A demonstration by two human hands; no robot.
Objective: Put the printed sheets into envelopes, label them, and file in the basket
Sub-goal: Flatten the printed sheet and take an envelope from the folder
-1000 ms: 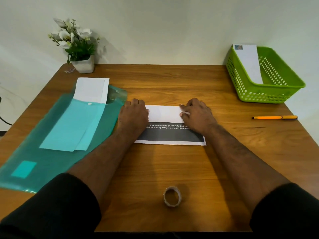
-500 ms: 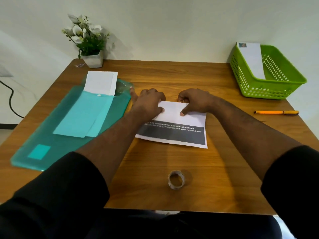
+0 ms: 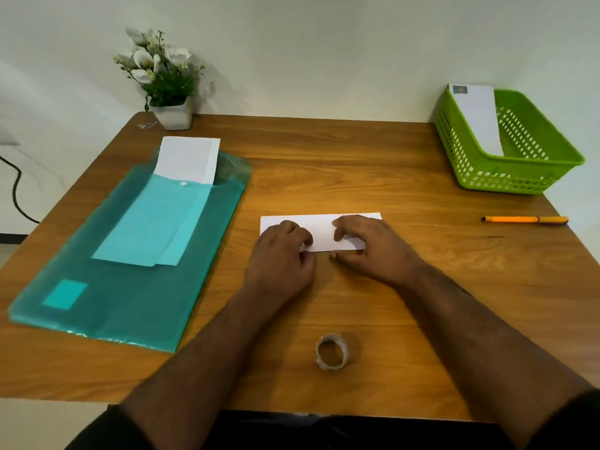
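Folded printed sheet (image 3: 319,229) lies flat mid-tabletop (image 3: 357,164), long edge left to right, only blank white showing. Both hands are on it. Left hand (image 3: 281,254) covers the left part, fingers (image 3: 300,234) curled down onto the paper with the thumb at the near edge — looks like a pinch on that edge. Right hand (image 3: 367,246) covers the right part, fingers (image 3: 345,227) bent onto the top face, thumb (image 3: 337,255) touching the near edge from the tabletop side. Neither hand is spread wide; both grip the sheet at its near fold.

Green basket (image 3: 506,177) sits at the far right corner with one white envelope (image 3: 479,120) leaning inside, a stamp-like mark at its top left corner. Orange pen (image 3: 524,219) lies near the right edge, between basket and right forearm, well apart from the sheet.

Left side: teal plastic folder (image 3: 113,287) lies flat, with white envelopes (image 3: 186,157) sticking out of its far end. Potted white flowers (image 3: 162,82) stand at the far left corner. Tape roll (image 3: 331,351) stands on edge near the front — between the two forearms, touching neither.
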